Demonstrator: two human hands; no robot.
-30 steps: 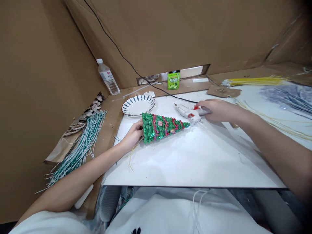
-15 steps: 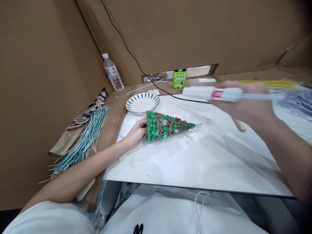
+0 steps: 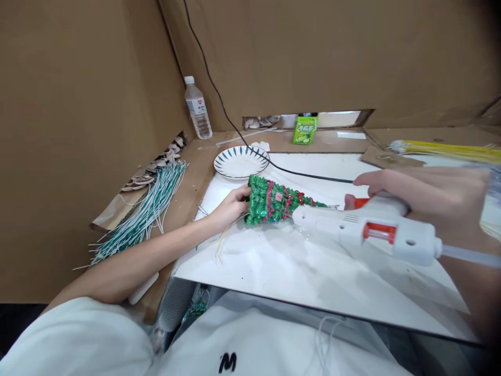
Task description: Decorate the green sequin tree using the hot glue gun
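A small green Christmas tree [image 3: 259,201] with red and pink trim lies on its side, its tip toward the right. My left hand [image 3: 234,206] is closed on its base, and the tree hides the fingertips. My right hand [image 3: 422,198] is wrapped round the handle of a white hot glue gun [image 3: 352,230] with a red trigger. The gun's nose is at the near side of the tree; I cannot tell whether it touches. A clear glue stick [image 3: 469,256] juts from the gun's back. Thin yellow strands [image 3: 222,245] hang below my left hand.
Behind the tree stands a striped plate [image 3: 241,172]; the black cord [image 3: 301,176] crosses over it. Green and white wires [image 3: 151,209] lie at left, below a water bottle [image 3: 198,112]. A green packet [image 3: 305,130] stands at the back, and yellow wires [image 3: 450,150] lie at right.
The glue gun in my right hand has come down and turned, its nose now beside the tree. My left hand still holds the tree's base. The whole view has shifted slightly.
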